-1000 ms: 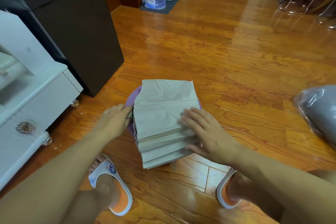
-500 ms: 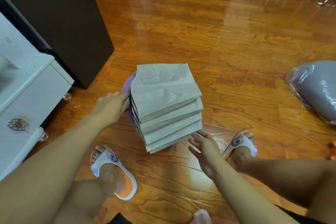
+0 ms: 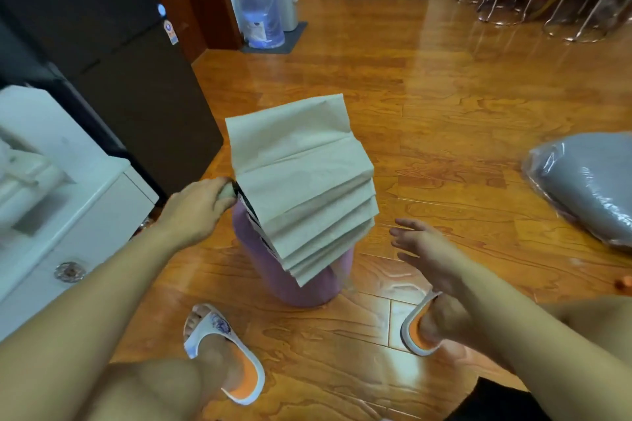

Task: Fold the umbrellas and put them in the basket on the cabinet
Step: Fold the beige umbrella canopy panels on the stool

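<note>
Left hand lifting a pleated beige umbrella off a purple stool.

My left hand (image 3: 201, 207) grips the umbrella (image 3: 301, 188) at its left edge; my right hand (image 3: 424, 249) hangs beside it, fingers loose, holding nothing. The folded canopy looks papery and creased, stacked in flat layers, tilted above the round stool (image 3: 301, 284) on the glossy wood floor (image 3: 444, 113).
</note>
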`<state>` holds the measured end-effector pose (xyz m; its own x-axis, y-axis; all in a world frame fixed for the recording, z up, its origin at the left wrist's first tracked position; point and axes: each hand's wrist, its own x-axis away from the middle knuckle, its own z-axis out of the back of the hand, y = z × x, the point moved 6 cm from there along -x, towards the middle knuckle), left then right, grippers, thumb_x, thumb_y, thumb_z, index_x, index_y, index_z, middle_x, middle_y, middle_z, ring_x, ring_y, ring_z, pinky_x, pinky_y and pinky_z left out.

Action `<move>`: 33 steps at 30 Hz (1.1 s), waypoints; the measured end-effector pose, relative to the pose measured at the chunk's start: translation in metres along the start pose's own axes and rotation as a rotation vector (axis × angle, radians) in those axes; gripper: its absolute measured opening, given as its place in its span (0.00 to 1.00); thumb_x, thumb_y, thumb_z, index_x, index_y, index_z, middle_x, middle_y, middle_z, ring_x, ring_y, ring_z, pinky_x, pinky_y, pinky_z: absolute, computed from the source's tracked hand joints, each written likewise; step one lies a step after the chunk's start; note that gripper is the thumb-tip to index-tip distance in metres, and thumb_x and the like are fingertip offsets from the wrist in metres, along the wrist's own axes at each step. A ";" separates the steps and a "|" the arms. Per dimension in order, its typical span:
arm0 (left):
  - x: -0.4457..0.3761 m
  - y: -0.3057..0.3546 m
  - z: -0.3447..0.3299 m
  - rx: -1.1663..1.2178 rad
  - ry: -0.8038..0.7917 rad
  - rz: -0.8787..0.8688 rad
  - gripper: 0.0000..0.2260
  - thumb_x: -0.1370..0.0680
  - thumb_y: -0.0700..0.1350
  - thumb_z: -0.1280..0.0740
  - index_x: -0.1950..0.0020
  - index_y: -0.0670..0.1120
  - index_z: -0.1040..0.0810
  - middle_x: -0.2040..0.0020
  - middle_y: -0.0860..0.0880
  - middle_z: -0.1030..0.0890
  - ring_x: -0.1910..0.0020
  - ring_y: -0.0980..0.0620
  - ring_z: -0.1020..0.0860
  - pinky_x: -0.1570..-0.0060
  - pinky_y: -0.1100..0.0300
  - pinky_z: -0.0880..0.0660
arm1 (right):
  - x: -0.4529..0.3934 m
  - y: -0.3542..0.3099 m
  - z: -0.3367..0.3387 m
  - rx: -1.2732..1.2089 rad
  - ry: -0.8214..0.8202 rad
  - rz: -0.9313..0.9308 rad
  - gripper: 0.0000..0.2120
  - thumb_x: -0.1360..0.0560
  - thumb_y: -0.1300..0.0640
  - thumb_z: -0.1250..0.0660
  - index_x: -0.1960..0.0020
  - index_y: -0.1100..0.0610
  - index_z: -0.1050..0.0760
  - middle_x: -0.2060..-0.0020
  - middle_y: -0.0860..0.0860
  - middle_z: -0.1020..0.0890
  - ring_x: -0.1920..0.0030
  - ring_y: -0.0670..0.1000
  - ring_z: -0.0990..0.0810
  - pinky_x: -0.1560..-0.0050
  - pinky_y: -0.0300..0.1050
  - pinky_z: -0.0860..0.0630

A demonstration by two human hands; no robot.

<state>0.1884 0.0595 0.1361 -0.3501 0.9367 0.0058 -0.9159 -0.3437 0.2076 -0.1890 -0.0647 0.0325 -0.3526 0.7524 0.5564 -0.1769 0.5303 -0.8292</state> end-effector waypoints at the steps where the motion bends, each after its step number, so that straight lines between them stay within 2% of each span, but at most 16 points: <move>1: -0.001 0.006 0.014 0.029 -0.014 0.012 0.09 0.16 0.55 0.38 0.39 0.52 0.25 0.45 0.48 0.19 0.45 0.41 0.21 0.48 0.43 0.23 | 0.001 -0.012 0.001 0.019 -0.028 0.026 0.21 0.22 0.69 0.38 0.32 0.53 0.27 0.37 0.53 0.21 0.34 0.52 0.24 0.33 0.52 0.30; 5: -0.005 0.036 0.069 0.177 -0.014 0.083 0.06 0.17 0.53 0.35 0.43 0.53 0.22 0.50 0.49 0.17 0.50 0.44 0.19 0.49 0.47 0.22 | 0.003 -0.056 0.001 0.117 -0.094 0.138 0.22 0.23 0.71 0.39 0.33 0.54 0.27 0.36 0.53 0.21 0.34 0.53 0.25 0.31 0.53 0.31; 8: -0.007 0.048 0.099 0.330 -0.013 0.156 0.04 0.18 0.46 0.34 0.46 0.50 0.19 0.50 0.48 0.16 0.49 0.44 0.19 0.49 0.49 0.23 | 0.006 -0.069 0.003 0.159 -0.114 0.206 0.22 0.24 0.71 0.39 0.34 0.54 0.26 0.37 0.52 0.21 0.34 0.52 0.25 0.29 0.53 0.33; 10: -0.008 0.048 0.110 0.397 -0.025 0.191 0.05 0.19 0.42 0.33 0.47 0.50 0.18 0.49 0.46 0.16 0.47 0.42 0.18 0.46 0.45 0.22 | 0.010 -0.067 0.001 0.155 -0.155 0.240 0.23 0.27 0.69 0.38 0.36 0.52 0.25 0.36 0.50 0.21 0.31 0.51 0.27 0.28 0.51 0.33; 11: -0.007 0.048 0.114 0.425 -0.032 0.208 0.06 0.19 0.41 0.33 0.47 0.51 0.18 0.48 0.45 0.16 0.46 0.41 0.18 0.44 0.44 0.22 | 0.013 -0.064 -0.002 0.150 -0.185 0.248 0.25 0.30 0.66 0.36 0.35 0.51 0.25 0.34 0.50 0.22 0.29 0.50 0.28 0.31 0.47 0.33; 14: -0.002 0.050 0.117 0.557 -0.039 0.245 0.07 0.21 0.42 0.30 0.45 0.51 0.19 0.46 0.43 0.16 0.46 0.42 0.19 0.42 0.45 0.23 | 0.022 -0.056 -0.012 0.186 -0.239 0.246 0.42 0.41 0.59 0.36 0.25 0.50 0.31 0.27 0.45 0.29 0.26 0.45 0.34 0.36 0.42 0.35; 17: 0.000 0.047 0.117 0.612 -0.036 0.278 0.04 0.19 0.45 0.30 0.45 0.49 0.19 0.45 0.43 0.16 0.44 0.43 0.18 0.38 0.46 0.23 | 0.022 -0.054 -0.026 0.181 -0.260 0.241 0.48 0.41 0.61 0.36 0.20 0.50 0.39 0.24 0.44 0.33 0.26 0.45 0.36 0.35 0.43 0.36; 21: 0.003 0.043 0.121 0.572 -0.046 0.292 0.06 0.19 0.40 0.34 0.47 0.40 0.18 0.45 0.41 0.17 0.43 0.41 0.18 0.36 0.42 0.22 | 0.015 -0.062 -0.048 0.214 -0.305 0.254 0.44 0.31 0.72 0.41 0.18 0.48 0.44 0.24 0.42 0.37 0.24 0.46 0.40 0.32 0.46 0.37; 23: 0.006 0.043 0.125 0.550 -0.048 0.290 0.07 0.19 0.40 0.34 0.46 0.37 0.19 0.44 0.39 0.17 0.43 0.40 0.18 0.37 0.43 0.22 | 0.008 -0.065 -0.055 0.254 -0.294 0.265 0.43 0.32 0.70 0.40 0.21 0.45 0.39 0.27 0.41 0.33 0.27 0.47 0.36 0.31 0.51 0.33; 24: 0.007 0.041 0.127 0.545 -0.043 0.296 0.08 0.18 0.40 0.35 0.45 0.37 0.19 0.45 0.39 0.17 0.43 0.40 0.18 0.39 0.44 0.22 | 0.004 -0.066 -0.058 0.270 -0.289 0.257 0.39 0.34 0.66 0.38 0.25 0.43 0.32 0.31 0.42 0.29 0.30 0.49 0.32 0.32 0.56 0.30; 25: 0.008 0.039 0.129 0.536 -0.041 0.306 0.08 0.18 0.40 0.35 0.45 0.38 0.19 0.45 0.40 0.17 0.44 0.41 0.18 0.41 0.47 0.21 | -0.001 -0.065 -0.060 0.284 -0.306 0.251 0.30 0.35 0.62 0.37 0.34 0.46 0.24 0.38 0.43 0.24 0.36 0.51 0.29 0.36 0.58 0.28; 26: 0.010 0.036 0.130 0.517 -0.042 0.315 0.08 0.18 0.40 0.36 0.46 0.39 0.18 0.46 0.41 0.17 0.45 0.43 0.18 0.45 0.50 0.20 | -0.002 -0.067 -0.062 0.293 -0.321 0.254 0.18 0.35 0.59 0.35 0.45 0.50 0.21 0.46 0.46 0.20 0.41 0.54 0.25 0.40 0.56 0.29; 27: 0.012 0.032 0.131 0.502 -0.040 0.324 0.08 0.18 0.39 0.37 0.47 0.41 0.18 0.47 0.43 0.17 0.46 0.44 0.18 0.48 0.53 0.20 | -0.001 -0.068 -0.061 0.313 -0.324 0.282 0.07 0.31 0.58 0.33 0.53 0.54 0.21 0.53 0.49 0.17 0.46 0.55 0.23 0.43 0.53 0.30; 28: 0.013 0.028 0.131 0.498 -0.038 0.332 0.08 0.18 0.39 0.37 0.47 0.41 0.18 0.47 0.43 0.17 0.47 0.44 0.17 0.49 0.55 0.20 | 0.001 -0.070 -0.061 0.333 -0.335 0.331 0.02 0.26 0.58 0.32 0.55 0.55 0.22 0.56 0.50 0.15 0.48 0.54 0.20 0.44 0.51 0.30; 30: 0.019 0.020 0.129 0.520 -0.032 0.352 0.08 0.17 0.39 0.37 0.45 0.42 0.18 0.48 0.43 0.17 0.48 0.45 0.17 0.50 0.55 0.21 | 0.008 -0.071 -0.055 0.365 -0.354 0.399 0.07 0.20 0.55 0.34 0.55 0.56 0.21 0.58 0.52 0.13 0.53 0.51 0.19 0.45 0.52 0.29; 33: 0.024 0.006 0.118 0.579 -0.015 0.392 0.09 0.17 0.41 0.36 0.42 0.42 0.18 0.47 0.42 0.17 0.47 0.44 0.18 0.50 0.54 0.21 | 0.027 -0.070 -0.045 0.349 -0.424 0.439 0.08 0.21 0.53 0.34 0.54 0.57 0.20 0.62 0.54 0.15 0.57 0.53 0.19 0.46 0.61 0.26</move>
<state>0.1975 0.0877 0.2529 -0.6264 0.7535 0.1994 -0.4693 -0.5688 0.6754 -0.1449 -0.0635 0.1083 -0.7745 0.6131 0.1557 -0.1952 0.0025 -0.9808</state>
